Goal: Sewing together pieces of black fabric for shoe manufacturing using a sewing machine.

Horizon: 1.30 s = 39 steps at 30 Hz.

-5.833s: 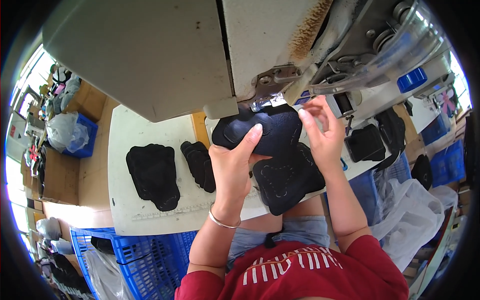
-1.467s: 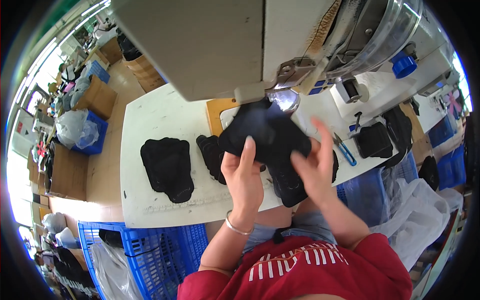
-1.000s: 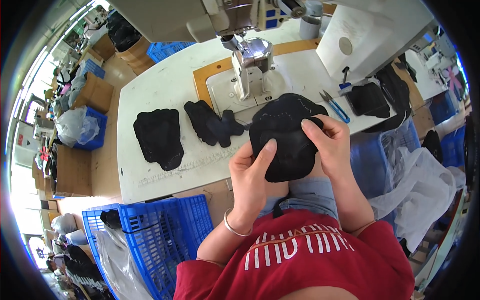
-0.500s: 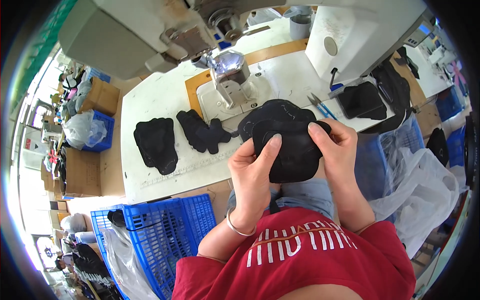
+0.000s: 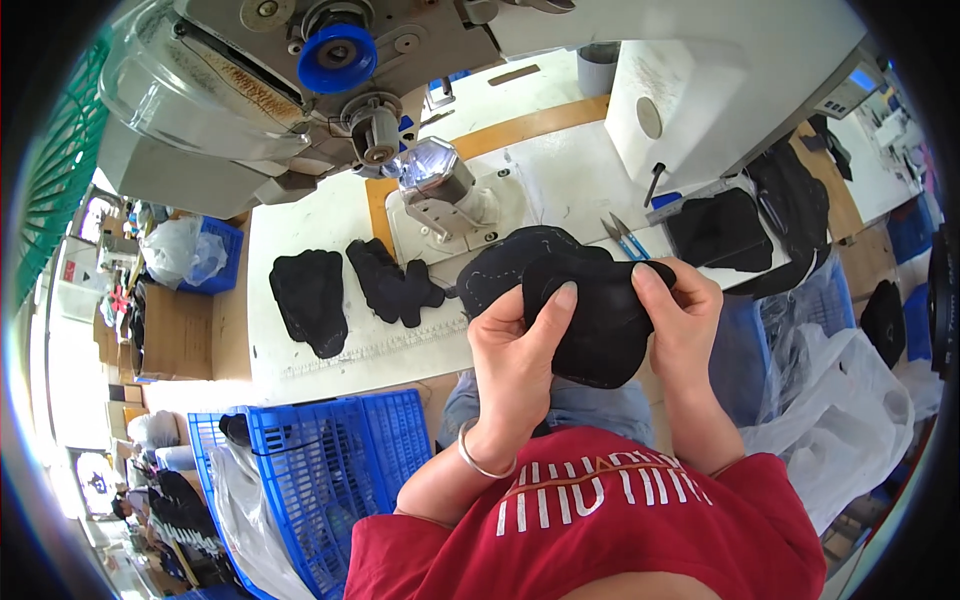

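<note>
A black fabric piece hangs between my hands above the front edge of the table. My left hand pinches its upper left part, thumb on top. My right hand grips its upper right corner the same way. Behind it on the table lies another black fabric piece with a pale stitched or marked line, partly covered by the held one. Farther left lie a black piece with lobes and a stack of black pieces. The sewing machine stands just beyond them.
Blue-handled snips lie right of the machine bed. A black flat object rests at the table's right. A blue crate stands at lower left; clear plastic bags fill the lower right. A ruler scale runs along the front edge.
The view has shifted, showing more of the machine head. The held fabric is now turned or spread to a smoother face, its folded layer no longer visible. Both hands keep their grip.
</note>
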Each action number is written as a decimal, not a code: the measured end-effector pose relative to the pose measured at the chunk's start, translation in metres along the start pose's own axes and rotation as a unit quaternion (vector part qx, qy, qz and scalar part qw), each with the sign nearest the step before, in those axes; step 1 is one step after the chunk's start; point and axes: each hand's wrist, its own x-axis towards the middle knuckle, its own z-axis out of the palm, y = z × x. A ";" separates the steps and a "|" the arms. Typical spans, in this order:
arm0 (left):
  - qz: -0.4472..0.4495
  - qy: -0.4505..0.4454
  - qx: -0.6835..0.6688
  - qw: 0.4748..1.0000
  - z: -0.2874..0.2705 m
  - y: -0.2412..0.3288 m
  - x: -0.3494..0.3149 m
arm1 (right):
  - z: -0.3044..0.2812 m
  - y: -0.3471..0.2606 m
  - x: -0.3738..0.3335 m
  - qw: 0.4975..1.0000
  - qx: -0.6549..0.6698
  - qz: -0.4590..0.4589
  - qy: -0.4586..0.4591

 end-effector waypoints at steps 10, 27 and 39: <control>0.017 0.048 -0.037 0.998 0.016 0.002 -0.015 | -0.008 -0.007 0.008 0.999 0.010 0.007 -0.049; 0.061 0.061 0.004 0.996 -0.004 0.013 -0.045 | 0.006 -0.026 -0.015 0.993 -0.053 -0.027 -0.101; 0.532 0.020 0.393 0.750 -0.130 0.048 -0.016 | 0.079 0.000 -0.001 0.797 -0.254 -0.498 -0.230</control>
